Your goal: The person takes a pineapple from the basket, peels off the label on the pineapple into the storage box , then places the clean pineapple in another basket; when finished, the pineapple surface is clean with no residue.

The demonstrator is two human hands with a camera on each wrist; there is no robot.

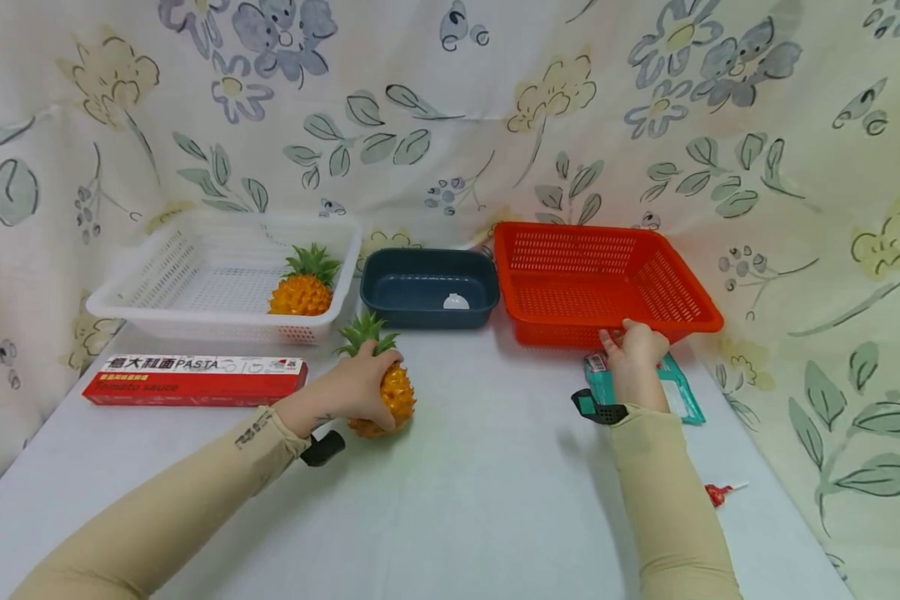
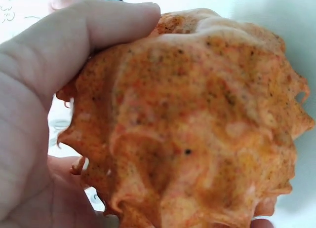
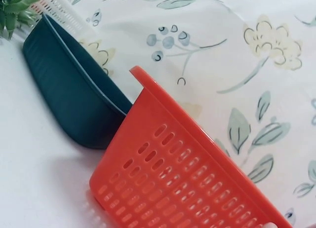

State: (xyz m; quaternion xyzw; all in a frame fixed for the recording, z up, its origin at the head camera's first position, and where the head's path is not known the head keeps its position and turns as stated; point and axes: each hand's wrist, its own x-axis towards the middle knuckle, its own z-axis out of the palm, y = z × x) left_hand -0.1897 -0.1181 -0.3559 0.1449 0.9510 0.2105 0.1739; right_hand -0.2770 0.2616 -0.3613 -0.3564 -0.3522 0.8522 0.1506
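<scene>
My left hand [image 1: 356,387] grips an orange, spiky pineapple [image 1: 399,396] with green leaves, just in front of the dark blue bin. Up close in the left wrist view, the thumb lies over the bumpy skin of the pineapple [image 2: 187,119]. Over on the right, my right hand [image 1: 637,354] holds the front rim of the red perforated basket [image 1: 547,332]. Only a fingertip shows on the rim of that basket [image 3: 168,139] in the right wrist view. A teal packet [image 1: 682,387] lies under the right wrist, partly covered.
A white basket [image 1: 195,325] at back left holds another pineapple [image 1: 300,293]. The dark blue bin [image 1: 412,315] between the baskets contains a small white item [image 1: 456,302]. A red pasta box [image 1: 202,390] lies at left; a red-wrapped lollipop [image 1: 717,494] lies near the right edge.
</scene>
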